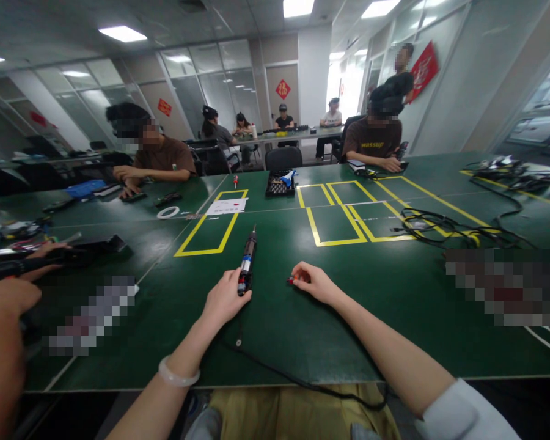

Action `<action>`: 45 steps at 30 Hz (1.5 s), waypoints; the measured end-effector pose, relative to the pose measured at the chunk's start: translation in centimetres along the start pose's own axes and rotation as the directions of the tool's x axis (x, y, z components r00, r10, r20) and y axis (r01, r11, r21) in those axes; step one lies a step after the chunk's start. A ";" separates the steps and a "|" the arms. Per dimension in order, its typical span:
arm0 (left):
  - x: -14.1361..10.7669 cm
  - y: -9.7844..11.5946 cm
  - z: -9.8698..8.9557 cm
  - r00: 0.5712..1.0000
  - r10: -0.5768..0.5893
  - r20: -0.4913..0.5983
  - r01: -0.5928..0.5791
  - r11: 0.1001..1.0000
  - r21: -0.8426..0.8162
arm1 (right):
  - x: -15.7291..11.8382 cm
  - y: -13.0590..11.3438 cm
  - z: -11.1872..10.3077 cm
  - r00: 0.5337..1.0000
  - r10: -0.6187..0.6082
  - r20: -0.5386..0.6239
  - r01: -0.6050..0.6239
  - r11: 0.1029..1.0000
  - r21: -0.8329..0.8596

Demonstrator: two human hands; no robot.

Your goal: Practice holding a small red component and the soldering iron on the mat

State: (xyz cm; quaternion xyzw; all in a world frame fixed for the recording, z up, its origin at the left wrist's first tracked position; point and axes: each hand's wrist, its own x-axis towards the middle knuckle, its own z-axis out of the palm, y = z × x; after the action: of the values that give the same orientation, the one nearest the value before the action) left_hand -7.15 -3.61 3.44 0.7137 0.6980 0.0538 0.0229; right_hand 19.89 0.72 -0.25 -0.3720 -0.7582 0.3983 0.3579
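Observation:
An electric screwdriver [248,256], dark with a silver and blue band, points away from me over the green table [275,330]. My left hand [223,296] is closed around its rear end, and its thin bit is bare at the far tip. A black cord [297,382] runs below this hand along the table's near edge. To the right, my right hand [315,282] is curled just above the tabletop. Its fingertips pinch a small red piece [290,280]; the fingers cover most of it, so its kind does not show.
Yellow tape frames [343,242] mark the table ahead, with a white paper [228,206] on one. A black tray [279,183] and a red-handled screwdriver [236,181] lie farther back. Tangled black cables [433,223] spread at right. A co-worker's arm [4,311] reaches in at left.

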 end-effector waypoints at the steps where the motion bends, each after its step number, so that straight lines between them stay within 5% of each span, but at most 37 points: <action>1: 0.3 1.0 0.2 0.999 0.035 0.000 -0.035 0.999 -0.010 | 0.0 0.0 0.0 1.000 -0.014 -0.013 0.014 1.000 -0.016; 7: 1.5 5.7 1.5 0.978 0.208 -0.015 -0.209 0.975 -0.073 | 0.1 0.6 -0.1 0.994 -0.079 -0.081 0.073 0.994 -0.081; 12: 1.7 7.5 2.3 0.960 0.280 -0.034 -0.282 0.954 -0.103 | 0.2 0.9 0.1 0.993 -0.090 -0.076 0.081 0.991 -0.108; 36: 2.2 9.7 2.5 0.963 0.245 -0.113 -0.241 0.969 0.045 | -0.2 0.0 0.3 0.994 -0.096 -0.058 0.085 0.982 -0.168; 45: 1.7 7.8 2.1 0.959 0.254 -0.126 -0.243 0.965 0.098 | -0.3 -0.1 0.2 0.997 -0.080 -0.018 0.078 0.992 -0.100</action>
State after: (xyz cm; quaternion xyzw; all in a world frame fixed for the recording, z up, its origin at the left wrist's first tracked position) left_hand 0.86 -1.97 2.29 0.7908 0.6041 0.0767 -0.0610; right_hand 19.76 0.36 -0.29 -0.3635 -0.7872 0.3417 0.3626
